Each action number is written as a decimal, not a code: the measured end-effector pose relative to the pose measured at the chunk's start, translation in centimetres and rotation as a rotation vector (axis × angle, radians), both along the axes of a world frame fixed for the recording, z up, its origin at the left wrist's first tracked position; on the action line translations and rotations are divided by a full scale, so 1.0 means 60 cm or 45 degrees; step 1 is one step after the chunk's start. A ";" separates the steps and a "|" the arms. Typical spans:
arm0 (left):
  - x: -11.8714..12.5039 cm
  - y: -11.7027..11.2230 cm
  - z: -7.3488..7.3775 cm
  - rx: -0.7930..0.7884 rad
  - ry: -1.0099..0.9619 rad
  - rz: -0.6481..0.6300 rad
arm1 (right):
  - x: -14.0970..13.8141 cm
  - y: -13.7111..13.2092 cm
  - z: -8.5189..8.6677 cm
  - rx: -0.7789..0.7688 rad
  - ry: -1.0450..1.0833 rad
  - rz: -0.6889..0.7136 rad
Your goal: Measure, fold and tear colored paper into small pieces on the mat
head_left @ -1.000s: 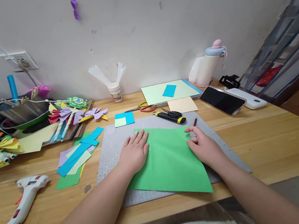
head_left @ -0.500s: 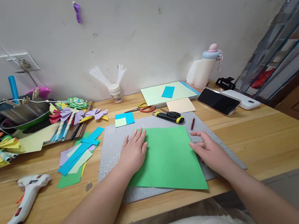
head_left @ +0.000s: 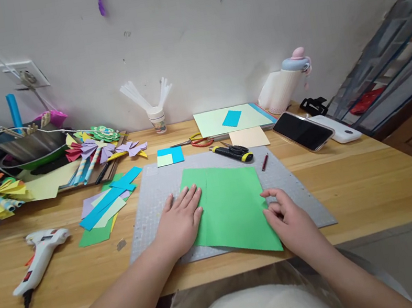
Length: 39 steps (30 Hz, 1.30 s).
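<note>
A green sheet of paper point(head_left: 231, 205) lies on a grey cutting mat point(head_left: 151, 206) at the table's near edge. My left hand point(head_left: 180, 222) rests flat on the sheet's left edge, fingers stretched out and together. My right hand point(head_left: 289, 216) sits at the sheet's right edge with its fingers loosely curled, touching the paper's border. A faint crease runs down the sheet near its left side.
Black-and-yellow scissors point(head_left: 234, 153), a red pen point(head_left: 264, 163), a phone point(head_left: 303, 130), a white glue gun point(head_left: 38, 252), blue and green paper strips point(head_left: 107, 206), folded paper flowers point(head_left: 104, 149), a cup of straws point(head_left: 157, 119) and a bottle point(head_left: 288, 78) lie around the mat.
Both hands slid back along the sheet toward me. The sheet now lies squarer on the mat, with its far left corner uncovered.
</note>
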State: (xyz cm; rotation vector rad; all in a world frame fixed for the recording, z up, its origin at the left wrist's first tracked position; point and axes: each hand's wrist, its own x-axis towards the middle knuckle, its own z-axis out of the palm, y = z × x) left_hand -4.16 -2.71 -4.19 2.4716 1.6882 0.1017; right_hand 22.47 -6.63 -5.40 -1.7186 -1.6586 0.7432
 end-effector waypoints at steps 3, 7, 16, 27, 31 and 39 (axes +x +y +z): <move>0.001 -0.001 0.003 -0.012 0.011 0.006 | 0.000 -0.003 -0.003 0.032 -0.041 0.023; 0.003 -0.001 0.005 -0.022 0.020 0.010 | 0.004 -0.006 -0.001 0.023 -0.004 0.045; 0.001 0.000 0.000 -0.019 -0.005 0.004 | 0.007 -0.038 0.005 -0.065 0.231 0.032; -0.001 -0.002 -0.004 -0.026 -0.100 0.009 | 0.042 -0.048 -0.007 -0.007 0.111 0.036; -0.011 0.022 0.014 -0.008 -0.146 0.134 | 0.088 -0.060 -0.017 0.035 -0.027 -0.029; -0.025 0.186 0.085 -0.151 -0.099 0.008 | 0.133 -0.066 -0.051 0.283 -0.097 -0.257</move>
